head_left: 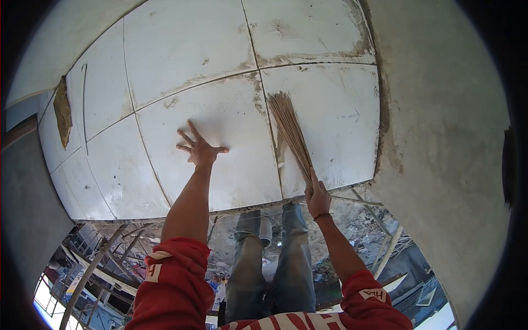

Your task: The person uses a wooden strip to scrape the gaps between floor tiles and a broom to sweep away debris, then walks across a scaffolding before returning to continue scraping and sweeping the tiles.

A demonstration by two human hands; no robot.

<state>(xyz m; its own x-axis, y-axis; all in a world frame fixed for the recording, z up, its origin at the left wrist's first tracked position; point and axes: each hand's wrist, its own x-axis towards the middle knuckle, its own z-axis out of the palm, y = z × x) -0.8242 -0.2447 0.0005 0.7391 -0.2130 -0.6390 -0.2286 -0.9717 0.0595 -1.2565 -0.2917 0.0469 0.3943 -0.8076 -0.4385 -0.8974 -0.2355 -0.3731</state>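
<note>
My left hand [201, 149] lies with fingers spread wide on a white tile [231, 170], holding nothing. The fingers of my right hand [318, 199] wrap round the bound end of a stick broom [294, 137], made of thin brown sticks. Its loose tips fan out over the tiles, near the dark joint that runs between two of them. Brown dirt and dried mortar smear the tiled surface [187, 44], mostly along the joints and at the upper right corner.
Bare plastered walls [440, 110] flank the tiles. A brown scrap [63, 113] and a thin rod [84, 110] lie at the left. Beyond the tiles' lower edge are my legs [247, 275], scaffold poles [93, 264], a white pipe [265, 231] and rubble far below.
</note>
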